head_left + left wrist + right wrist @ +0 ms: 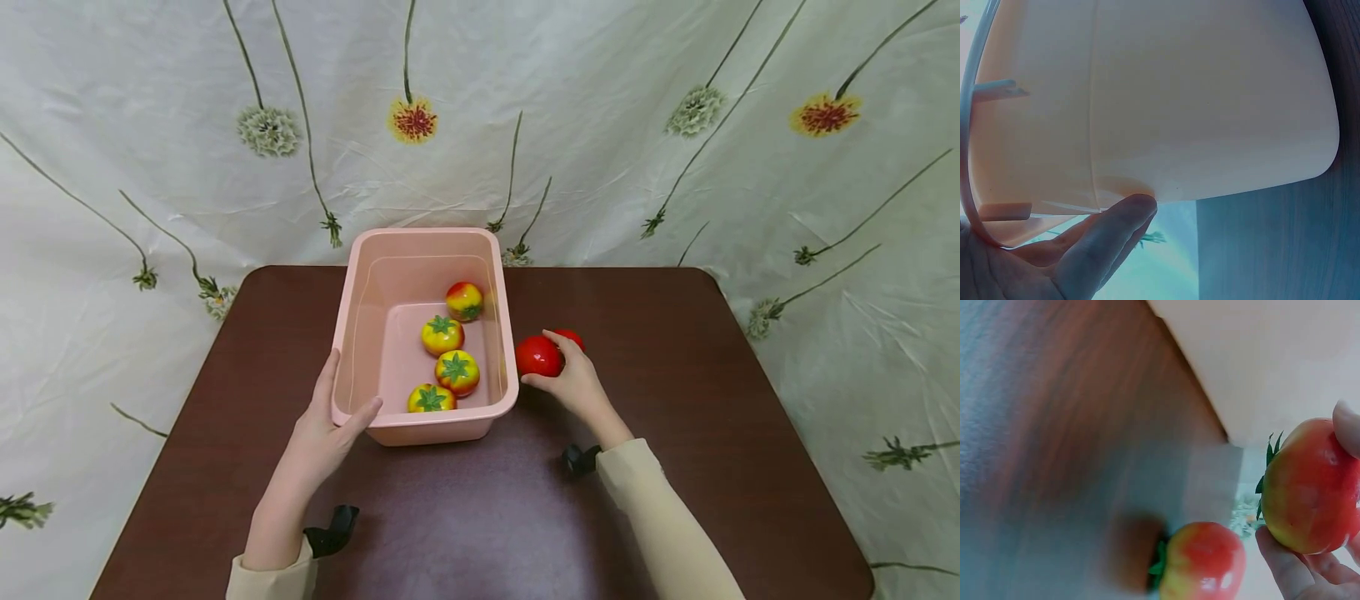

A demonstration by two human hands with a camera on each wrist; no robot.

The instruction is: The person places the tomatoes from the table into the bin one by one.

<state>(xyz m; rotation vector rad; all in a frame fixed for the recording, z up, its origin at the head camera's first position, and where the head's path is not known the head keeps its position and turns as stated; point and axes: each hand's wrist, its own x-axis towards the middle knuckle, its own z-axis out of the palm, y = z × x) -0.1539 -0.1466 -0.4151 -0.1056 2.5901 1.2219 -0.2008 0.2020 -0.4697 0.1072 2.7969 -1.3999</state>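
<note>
Pink plastic makes up the deep rectangular bin [431, 432] standing on the dark reddish-brown bench [735, 433], and its right side wall is what counts here: the glossy, round red tomato with green leaves [538, 357] is just outside that wall, level with the bin's near half. The right hand [577, 390] is the nearer one and has this tomato in its grip, thumb and fingers bent about the sides; whether fruit and wall touch, I cannot tell. The tomato is too round for a long axis to matter; its leaves face down, and it looks lifted off the bench. The bin's opening lies to the left of the grip, across the rim, with four yellow-and-red tomatoes with star-shaped green leaves [457, 372] inside. At the opposite near corner, the left hand [318, 442] clasps the rim. A second red tomato [1207, 562] lies just beyond the held one, partly covered by the right hand in the head view.
</note>
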